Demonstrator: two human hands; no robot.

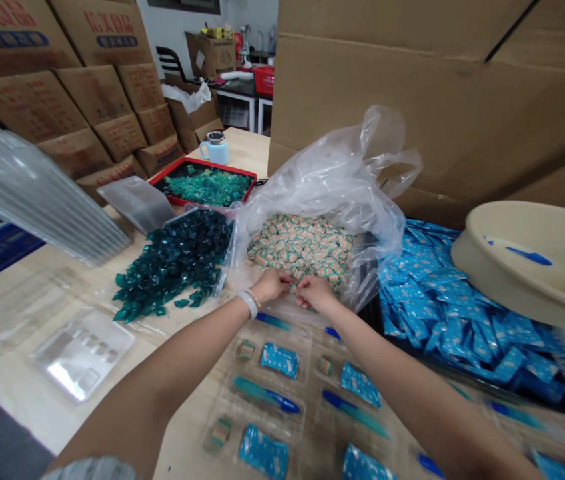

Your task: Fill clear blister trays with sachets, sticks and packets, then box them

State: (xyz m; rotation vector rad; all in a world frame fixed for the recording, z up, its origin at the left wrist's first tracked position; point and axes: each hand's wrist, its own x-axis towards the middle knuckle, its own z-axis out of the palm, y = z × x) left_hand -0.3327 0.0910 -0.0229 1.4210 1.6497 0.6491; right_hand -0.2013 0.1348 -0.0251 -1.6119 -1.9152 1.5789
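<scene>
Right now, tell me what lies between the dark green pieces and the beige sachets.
Clear plastic film lies between the dark green pieces and beige sachets, in the head view.

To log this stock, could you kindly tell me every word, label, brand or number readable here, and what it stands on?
Nothing can be read for certain: the red characters on the stacked brown cardboard cartons and their blue oval labels are too blurred, and any print on the flat blue plastic sachets is too small.
</scene>
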